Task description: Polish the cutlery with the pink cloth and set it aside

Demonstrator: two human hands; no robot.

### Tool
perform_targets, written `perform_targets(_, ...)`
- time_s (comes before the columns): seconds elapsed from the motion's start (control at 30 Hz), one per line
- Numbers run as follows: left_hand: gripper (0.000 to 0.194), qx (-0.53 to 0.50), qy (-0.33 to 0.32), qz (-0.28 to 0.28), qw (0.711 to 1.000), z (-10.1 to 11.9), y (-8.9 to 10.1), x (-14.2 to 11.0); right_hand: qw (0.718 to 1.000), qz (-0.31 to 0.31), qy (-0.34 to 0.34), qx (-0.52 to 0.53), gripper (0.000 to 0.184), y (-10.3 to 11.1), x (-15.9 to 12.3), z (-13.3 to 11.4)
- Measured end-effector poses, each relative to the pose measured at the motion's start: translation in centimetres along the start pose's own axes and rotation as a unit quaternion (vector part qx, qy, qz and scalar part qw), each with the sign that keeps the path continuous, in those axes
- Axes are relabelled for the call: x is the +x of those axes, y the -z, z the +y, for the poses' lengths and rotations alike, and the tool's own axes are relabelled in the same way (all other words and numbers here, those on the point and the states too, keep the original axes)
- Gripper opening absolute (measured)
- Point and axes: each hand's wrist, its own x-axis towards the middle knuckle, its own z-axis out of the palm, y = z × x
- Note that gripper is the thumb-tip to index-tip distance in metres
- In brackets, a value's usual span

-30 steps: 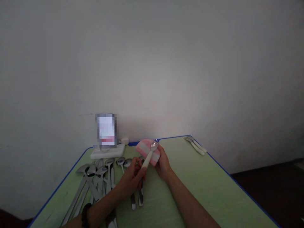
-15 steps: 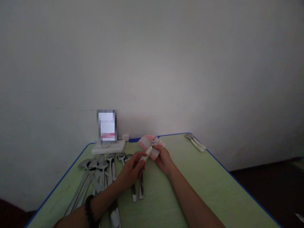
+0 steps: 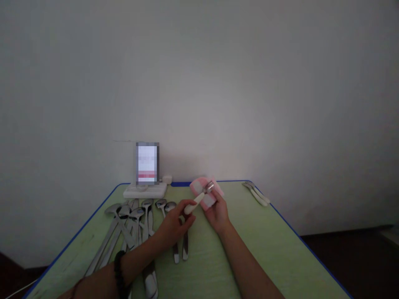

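A fork with a white handle point(image 3: 195, 203) is held by its handle in my left hand point(image 3: 174, 222), thumb and fingers closed around it. Its metal head points up and to the right, against a pink and white cloth point(image 3: 198, 185). My right hand point(image 3: 218, 214) grips that cloth from the right side, with its fingertips close to the fork's head. Below my left hand, two steel spoons point(image 3: 161, 203) lie partly covered by the hand and forearm.
Several steel spoons and other long utensils point(image 3: 120, 232) are heaped on the left of the green table point(image 3: 249, 253). A screen point(image 3: 147, 162) stands behind them by a white power strip point(image 3: 146, 191). White-handled cutlery point(image 3: 257, 194) lies at the far right edge. A wall rises behind.
The cloth and fork have shifted slightly right in view. The fork's head has turned against the cloth, and my left fingers have moved on the handle. The whole view has shifted a little.
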Motion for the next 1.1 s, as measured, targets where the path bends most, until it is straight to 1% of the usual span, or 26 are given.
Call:
perform_targets(0.1, 0.031, 0.001, -0.007, -0.007, 1.0, -0.2, 0.0, -0.1, 1.0, 0.002, 0.013, -0.009, 0.028, 0.1, -0.1, -0.1)
perform_targets(0.2, 0.032, -0.002, -0.033, -0.005, 0.999, -0.3, 0.0, -0.2, 0.999, 0.014, 0.029, -0.039, 0.024, 0.4, 0.0, 0.2)
perform_targets(0.3, 0.031, -0.005, -0.049, 0.006, 0.999, -0.2, 0.0, -0.4, 0.997, 0.001, 0.032, -0.075, 0.028, 0.4, -0.2, 0.5)
perform_targets(0.4, 0.032, -0.014, -0.043, 0.007, 0.999, 0.0, 0.1, -0.6, 0.995, -0.006, 0.025, -0.094, 0.031, 0.4, -0.3, 0.5)
perform_targets(0.5, 0.033, -0.037, -0.056, 0.007, 0.998, 0.5, 0.4, -0.9, 0.995, -0.003, 0.011, -0.101, 0.026, 0.3, -0.4, 0.5)
perform_targets(0.57, 0.034, -0.056, -0.069, -0.002, 0.996, 0.9, 0.7, -1.1, 0.994, -0.013, -0.004, -0.106, 0.023, 0.3, -0.4, 0.4)
perform_targets(0.67, 0.036, -0.066, -0.076, -0.011, 0.995, 1.0, 0.9, -1.3, 0.993, -0.035, -0.018, -0.108, 0.026, 0.4, -0.4, 0.4)
perform_targets(0.77, 0.035, -0.07, -0.085, -0.01, 0.994, 0.8, 0.8, -1.3, 0.993, -0.043, -0.023, -0.107, 0.027, 0.4, -0.4, 0.4)
perform_targets(0.87, 0.034, -0.093, -0.074, -0.001, 0.993, 0.4, 0.4, -0.8, 0.994, -0.031, -0.014, -0.108, 0.024, 0.6, -0.3, 0.5)
perform_targets(0.93, 0.032, -0.108, -0.06, 0.014, 0.992, 0.3, 0.3, -0.4, 0.994, -0.019, -0.006, -0.104, 0.024, 0.7, -0.2, 0.6)
perform_targets(1.1, 0.034, -0.122, -0.023, 0.04, 0.991, 0.0, 0.4, 0.1, 0.996, -0.004, 0.0, -0.084, 0.027, 0.6, -0.1, 0.5)
